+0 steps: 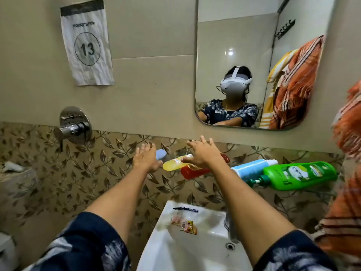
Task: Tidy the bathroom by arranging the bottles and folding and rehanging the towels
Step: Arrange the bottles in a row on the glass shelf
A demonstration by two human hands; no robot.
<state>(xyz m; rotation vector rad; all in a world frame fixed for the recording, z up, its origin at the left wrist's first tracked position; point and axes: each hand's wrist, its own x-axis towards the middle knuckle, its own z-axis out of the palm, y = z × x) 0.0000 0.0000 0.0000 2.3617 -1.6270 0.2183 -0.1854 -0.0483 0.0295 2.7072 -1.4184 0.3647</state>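
Several bottles lie on their sides on a shelf below the mirror: a yellow bottle (pixel 173 164), a red bottle (pixel 192 171), a blue-and-white bottle (pixel 252 168) and a green pump bottle (pixel 298 175). A light blue container (pixel 161 154) sits behind my left hand. My left hand (pixel 145 158) is stretched out with fingers apart, just left of the yellow bottle. My right hand (pixel 203 153) hovers spread over the yellow and red bottles, holding nothing. An orange striped towel (pixel 345 173) hangs at the right edge.
A white sink (pixel 205 243) with small packets (pixel 185 224) on its rim and a tap (pixel 231 225) sits below my arms. A chrome wall valve (pixel 75 126) is on the left. The mirror (pixel 234 45) reflects a person and towels.
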